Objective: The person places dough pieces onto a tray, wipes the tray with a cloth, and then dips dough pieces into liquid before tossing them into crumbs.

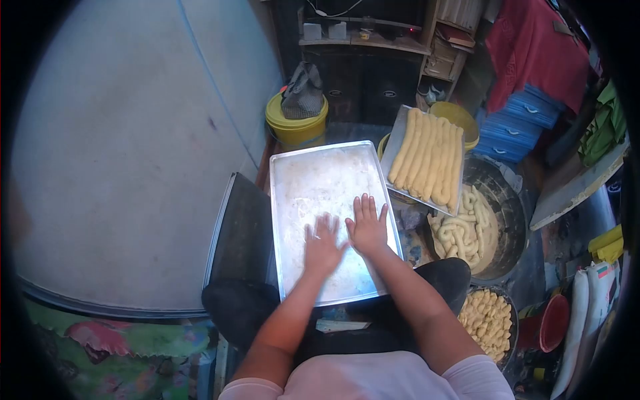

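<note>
Metal tray sits across the person's knees, bare in the middle; left hand and right hand both open, palms down on it, gripping nothing. Probably light, stiff, not fragile, maybe slick if greased; hold by the raised rims at opposite long sides, not the flat base

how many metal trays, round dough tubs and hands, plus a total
Metal trays: 2, bare tray and loaded tray
Round dough tubs: 2, large tub and small tub
Hands: 2, left hand and right hand
Total: 6
</note>
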